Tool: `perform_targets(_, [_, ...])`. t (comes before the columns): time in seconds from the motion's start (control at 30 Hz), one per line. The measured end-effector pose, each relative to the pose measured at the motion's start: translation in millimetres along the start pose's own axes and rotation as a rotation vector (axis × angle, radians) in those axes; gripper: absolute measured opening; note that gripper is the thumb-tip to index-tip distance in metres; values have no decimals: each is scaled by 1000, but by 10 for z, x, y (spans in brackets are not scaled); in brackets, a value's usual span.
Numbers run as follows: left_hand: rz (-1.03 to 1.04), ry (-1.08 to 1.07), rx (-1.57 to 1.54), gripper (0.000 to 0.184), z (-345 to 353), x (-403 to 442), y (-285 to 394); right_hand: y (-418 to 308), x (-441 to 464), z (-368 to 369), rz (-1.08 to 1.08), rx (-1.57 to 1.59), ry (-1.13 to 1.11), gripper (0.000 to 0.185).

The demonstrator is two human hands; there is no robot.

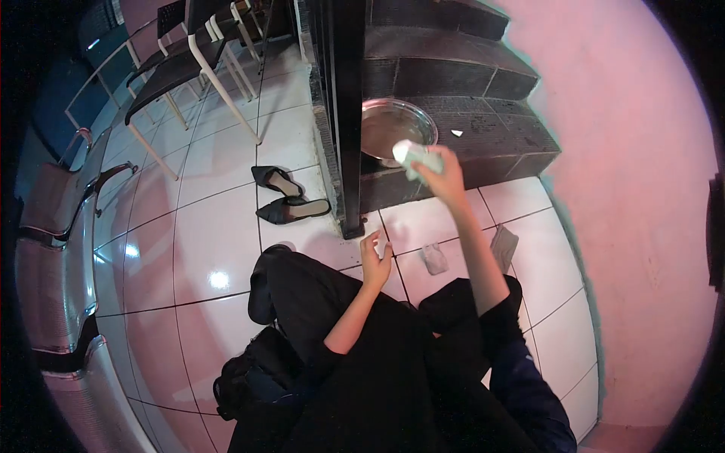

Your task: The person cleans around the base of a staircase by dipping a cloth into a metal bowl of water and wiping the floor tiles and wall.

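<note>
My right hand [445, 177] is raised in front of the lowest step, with its fingers wrapped round a pale green and white object [415, 156]. What kind of thing it is I cannot make out. Just behind it, a round shiny metal basin [432, 127] sits on the stair, partly hidden by a black post. Over my lap, my left hand [374, 264] is held with bent fingers and the thumb apart, and nothing clear shows in it. Below my right hand, a small crumpled grey cloth [434, 258] lies on the tiles, and a folded darker grey cloth [504, 245] lies further right.
Dark tiled stairs [453, 72] rise ahead, with a small white piece [457, 133] on one. The black post [349, 113] stands left of them. Black pointed shoes [291, 210] lie on the floor. Chairs [162, 83] and a metal bench [57, 294] are left; a pink wall [634, 189] is right.
</note>
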State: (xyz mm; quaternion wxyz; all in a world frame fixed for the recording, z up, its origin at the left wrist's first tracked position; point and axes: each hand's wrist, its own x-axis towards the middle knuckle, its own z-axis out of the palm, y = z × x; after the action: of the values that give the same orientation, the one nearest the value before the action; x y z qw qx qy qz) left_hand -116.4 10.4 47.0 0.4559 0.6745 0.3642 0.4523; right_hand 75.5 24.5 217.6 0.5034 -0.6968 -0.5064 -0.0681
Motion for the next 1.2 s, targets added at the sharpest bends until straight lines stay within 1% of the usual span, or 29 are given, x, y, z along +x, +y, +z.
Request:
perform_targets(0.03, [14,28,56,38,44,-7,-118,-132,232,-83,-31,25,-52,53])
perform_targets(0.07, [20,29,49,38,67,-27,-150,-209,430,-123,-61,49,-102,55])
perform_targets(0.13, [-35,17,18,37,120,-50,-191,-144,704,-78,-54,26,-108,54])
perform_targets(0.2, [-6,28,18,37,145,-63,-247,-6,897,30,-10,-119,-220,55])
perform_targets(0.23, [-27,0,21,37,140,-71,-261,75,977,82,49,-244,-330,58])
perform_targets(0.27, [-52,-26,26,37,135,-73,-283,161,1017,134,37,-243,-325,58])
perform_targets(0.3, [-108,-23,18,38,127,-81,-273,146,1019,172,1,-327,-359,58])
perform_targets(0.33, [-106,-13,20,38,121,-72,-271,134,1008,229,-32,-411,-395,59])
perform_targets(0.37, [-112,7,0,37,116,-67,-272,135,986,256,13,-418,-419,56])
perform_targets(0.47, [-124,41,-27,35,139,-60,-312,206,987,352,-19,-430,-455,51])
perform_targets(0.6, [-179,-7,-31,33,158,-61,-251,297,997,417,-12,-503,-469,53])
perform_targets(0.67, [-199,-14,-45,32,160,-49,-237,296,1013,430,0,-515,-522,53])
perform_targets(0.73, [-111,8,-39,31,181,-39,-316,236,1017,393,-4,-517,-538,54])
perform_targets(0.77, [-113,8,-39,31,197,-47,-351,207,1011,379,-7,-516,-553,55])
perform_targets(0.9, [-210,-16,-90,28,188,-46,-313,238,1045,373,13,-406,-519,59])
perform_targets(0.93, [-238,-30,-98,27,191,-55,-313,235,1052,361,4,-382,-482,60])
perform_targets(1.0, [-207,-23,-96,26,208,-53,-342,241,1038,340,-3,-359,-441,62])
perform_targets(1.07, [-173,-17,-94,26,241,-68,-389,259,983,329,15,-508,-507,65])
perform_targets(1.2, [-190,-40,-84,25,226,-73,-356,216,956,315,17,-599,-548,65])
